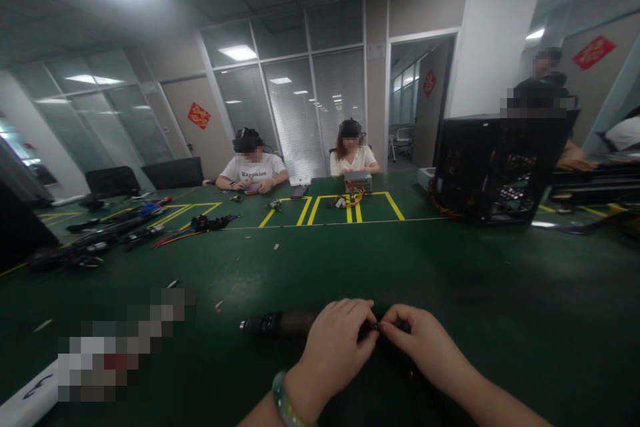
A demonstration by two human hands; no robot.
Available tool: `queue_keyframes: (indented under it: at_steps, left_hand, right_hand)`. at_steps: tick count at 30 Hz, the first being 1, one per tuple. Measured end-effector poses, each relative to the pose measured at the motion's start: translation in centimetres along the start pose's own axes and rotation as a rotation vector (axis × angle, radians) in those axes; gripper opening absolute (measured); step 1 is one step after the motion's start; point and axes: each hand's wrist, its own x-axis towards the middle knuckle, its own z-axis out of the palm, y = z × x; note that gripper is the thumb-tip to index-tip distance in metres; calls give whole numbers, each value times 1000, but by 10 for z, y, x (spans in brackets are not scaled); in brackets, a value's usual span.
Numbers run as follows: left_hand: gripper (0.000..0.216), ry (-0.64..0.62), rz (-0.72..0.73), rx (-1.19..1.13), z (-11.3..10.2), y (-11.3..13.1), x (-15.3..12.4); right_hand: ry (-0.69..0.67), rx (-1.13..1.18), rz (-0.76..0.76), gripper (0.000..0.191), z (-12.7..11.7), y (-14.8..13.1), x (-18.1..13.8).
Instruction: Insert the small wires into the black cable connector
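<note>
My left hand [337,340] and my right hand [425,343] meet above the green table, fingertips almost touching. Thumb and fingers of each are pinched together at one small dark piece [377,326], too small to name. A dark cylindrical tool [295,324] with a narrow metal tip lies on the table, pointing left. Its right part is hidden behind my left hand. Below the hands, something dark and thin blurs into the shadow. A green bangle [286,400] circles my left wrist.
A black computer case [493,170] stands at the right. Bundles of cables [200,221] lie at the left. Across the table, two seated people work near a metal power supply box [358,181] with wires. A white object [30,390], partly pixelated, is at the lower left. Yellow tape marks the far tabletop.
</note>
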Motion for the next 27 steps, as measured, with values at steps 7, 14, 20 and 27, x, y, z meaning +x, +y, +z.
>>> queue_keyframes:
  at_steps: [7,14,20,27]
  left_hand:
    - [13,-4,14,-8,0,0,0]
    - [12,-11,1,-14,1,-2,0]
    - [12,-21,-4,5,-1,0,0]
    - [13,4,34,-41,0,-1,-1]
  right_hand:
    - [-23,21,-1,20,-2,-2,-2]
    - [-26,-28,-35,18,-2,-1,0]
    - [-11,-63,-27,18,0,-2,0]
    - [-5,-40,-26,19,-1,-3,0]
